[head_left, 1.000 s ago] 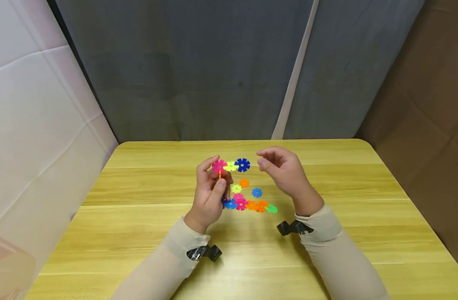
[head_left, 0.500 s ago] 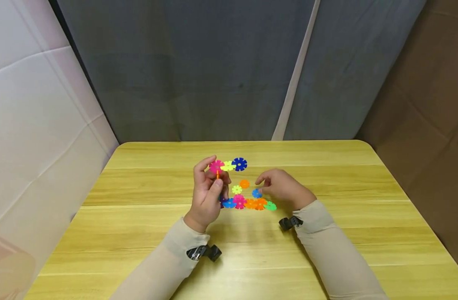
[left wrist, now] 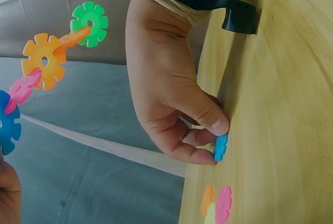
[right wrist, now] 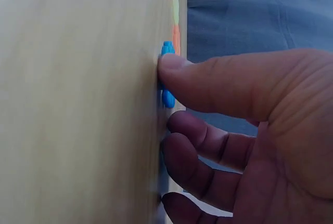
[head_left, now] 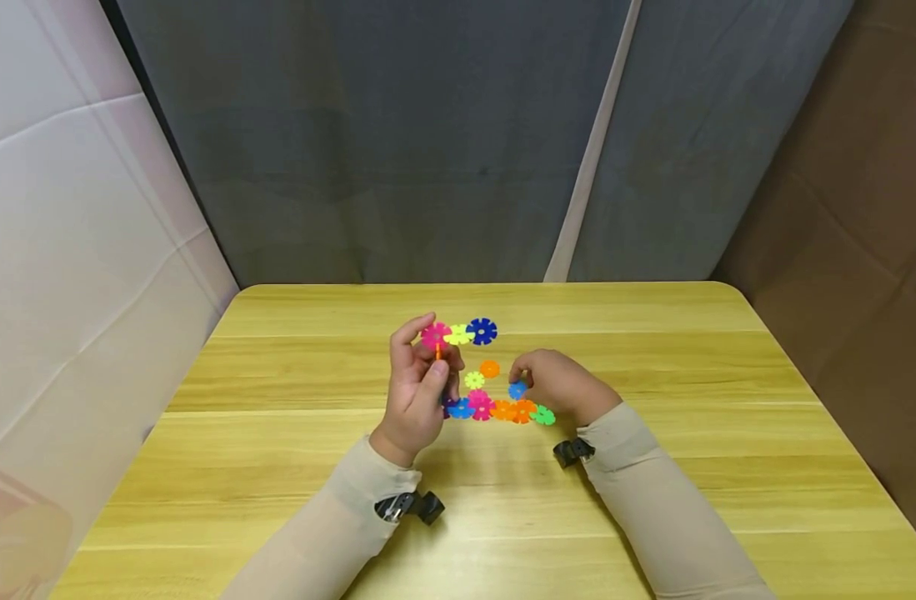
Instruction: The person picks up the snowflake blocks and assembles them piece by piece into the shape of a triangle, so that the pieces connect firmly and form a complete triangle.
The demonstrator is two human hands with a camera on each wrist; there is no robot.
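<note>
Pinching a light-blue snowflake disc (head_left: 517, 389) between thumb and fingertips, the right hand (head_left: 558, 385) rests low on the wooden table (head_left: 277, 467), the disc's edge touching the tabletop. Just left of it, the left hand (head_left: 420, 383) holds up a joined chain of discs (head_left: 458, 333), its fingers curled round the lower part; the pink, yellow and dark-blue discs stand above the fingers. Loose discs, an orange one (head_left: 489, 368) and a yellow one (head_left: 473, 380), lie between the two hands.
</note>
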